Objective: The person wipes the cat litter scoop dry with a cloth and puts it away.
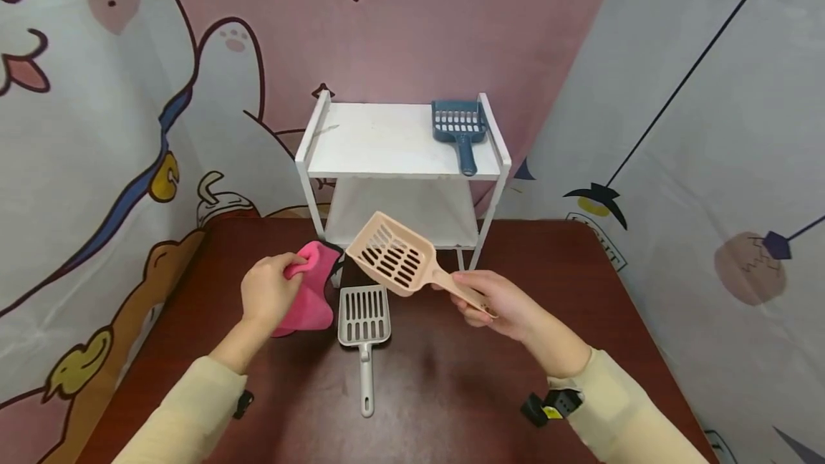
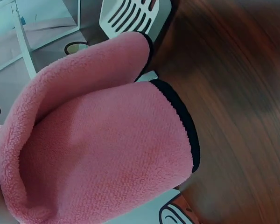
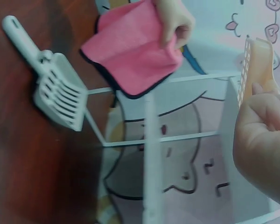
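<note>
In the head view my left hand [image 1: 272, 286] pinches a pink cloth [image 1: 314, 299] with black edging, which hangs in folds over the table. My right hand [image 1: 493, 303] grips the handle of a peach-coloured litter scoop [image 1: 394, 255], its slotted basket raised and pointing up to the left. Between the hands a light grey litter scoop [image 1: 364, 317] lies on the table, handle toward me. The cloth [image 2: 102, 149] fills much of the left wrist view. In the right wrist view the peach scoop [image 3: 260, 63] shows edge-on above my fingers.
A white two-tier shelf [image 1: 380, 142] stands at the back of the dark red-brown table [image 1: 451, 407]. On its top board, at the right, lies a blue litter scoop [image 1: 460, 127]. A cartoon-printed backdrop [image 1: 419, 27] hangs behind and at both sides.
</note>
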### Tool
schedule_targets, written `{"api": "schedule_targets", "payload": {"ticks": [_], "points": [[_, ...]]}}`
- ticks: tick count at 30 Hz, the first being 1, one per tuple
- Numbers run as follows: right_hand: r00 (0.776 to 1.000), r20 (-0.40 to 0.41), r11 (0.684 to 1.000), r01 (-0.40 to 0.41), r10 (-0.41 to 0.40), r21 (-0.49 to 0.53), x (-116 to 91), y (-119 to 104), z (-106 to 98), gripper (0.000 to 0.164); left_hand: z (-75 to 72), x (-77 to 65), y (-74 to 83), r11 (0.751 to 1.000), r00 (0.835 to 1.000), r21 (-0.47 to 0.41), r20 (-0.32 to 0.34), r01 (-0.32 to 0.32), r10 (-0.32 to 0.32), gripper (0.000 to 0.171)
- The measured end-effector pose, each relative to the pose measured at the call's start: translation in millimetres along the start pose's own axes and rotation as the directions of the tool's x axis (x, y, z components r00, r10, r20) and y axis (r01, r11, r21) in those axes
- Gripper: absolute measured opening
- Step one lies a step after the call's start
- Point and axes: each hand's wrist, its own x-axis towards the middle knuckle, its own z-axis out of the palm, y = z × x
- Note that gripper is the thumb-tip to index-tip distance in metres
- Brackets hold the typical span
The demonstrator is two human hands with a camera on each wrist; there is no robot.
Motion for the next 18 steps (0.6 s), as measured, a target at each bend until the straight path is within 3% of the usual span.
{"api": "schedule_targets", "payload": {"ticks": [9, 13, 18], "points": [[0.985, -0.171, 0.999, -0.013, 0.006, -0.041, 17.3, -49.9, 22.2, 0.033, -1.2, 0.7, -3.4, 1.0, 1.0, 0.01, 0.013, 0.009, -0.009, 0.014], [0.969, -0.246, 1.0, 0.013, -0.015, -0.011, 29.5, -68.1, 30.8, 0.034, -0.8, -1.1, -3.9, 1.0, 1.0, 0.014, 0.016, 0.015, -0.015, 0.016], [0.961, -0.276, 0.996, 0.05, -0.03, 0.068, 45.2, -83.3, 36.2, 0.038, -0.4, -4.3, -5.7, 1.0, 1.0, 0.016, 0.015, 0.024, -0.025, 0.016]]}}
